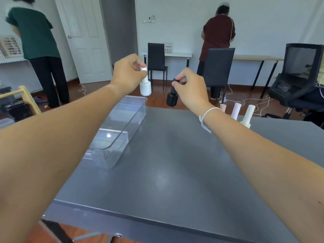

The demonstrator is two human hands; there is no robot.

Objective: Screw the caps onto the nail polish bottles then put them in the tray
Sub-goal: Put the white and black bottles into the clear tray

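Note:
My left hand (128, 73) holds a white nail polish bottle (145, 85) by its cap, and the bottle hangs in the air above the far end of the clear plastic tray (122, 130). To the right, my right hand (190, 86) grips a black nail polish bottle (172, 97) by its cap, also in the air just past the table's far edge. Both bottles have their caps on. The tray lies on the grey table (175, 172) with no bottles in it.
Three capped bottles stand at the table's far right edge: peach (223, 107), pale pink (235, 111) and cream (247, 116). Beyond the table are black chairs (219, 67), an office chair (298, 76), cables on the floor and two people standing with their backs turned.

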